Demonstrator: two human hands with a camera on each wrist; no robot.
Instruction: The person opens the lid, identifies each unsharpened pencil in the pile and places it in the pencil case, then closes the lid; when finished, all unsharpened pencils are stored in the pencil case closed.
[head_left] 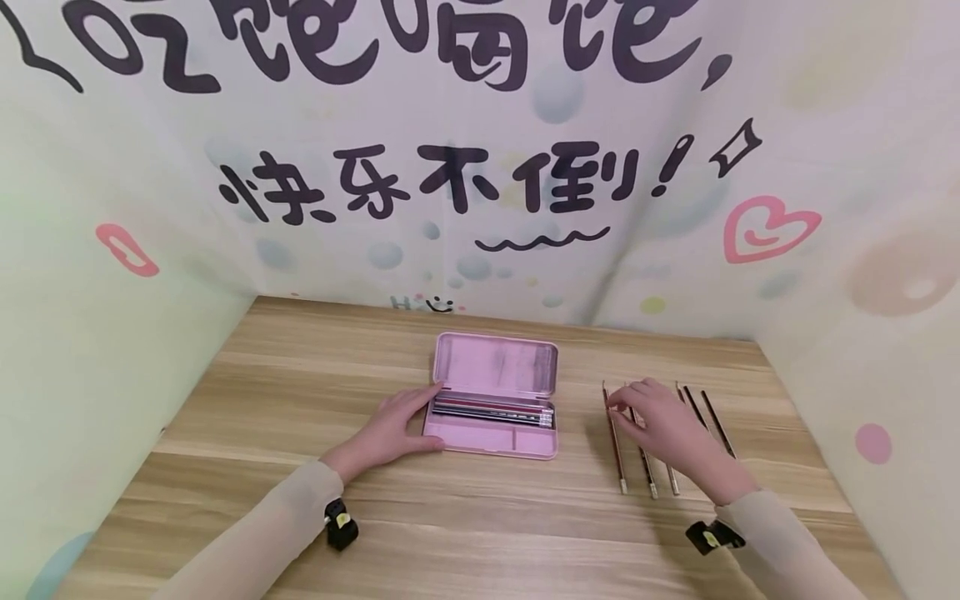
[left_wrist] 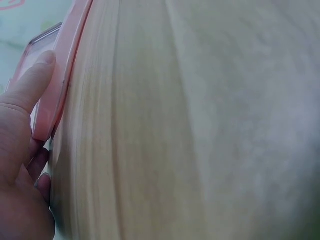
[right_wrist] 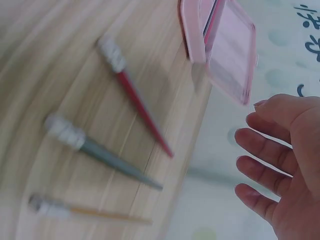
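Note:
A pink pencil case [head_left: 465,437] lies with its lid [head_left: 495,365] raised at the back. Several pencils [head_left: 487,408] lie side by side in its rear compartment, erasers to the right. My left hand [head_left: 386,429] holds the case's left end, thumb at the front corner and index finger near the hinge. In the left wrist view the thumb [left_wrist: 37,80] lies along the pink edge. My right hand [head_left: 660,425] is over a spread row of pencils, with nothing between its loosely bent fingers [right_wrist: 262,150]. Nearest its fingertips is a red pencil [head_left: 615,450].
Right of the red pencil lie a dark pencil [head_left: 645,462] and others partly under my right hand, with black pencils [head_left: 718,422] farthest right. Their eraser ends point towards me. Printed cloth walls [head_left: 480,275] border the wooden table [head_left: 465,517] at the back and sides.

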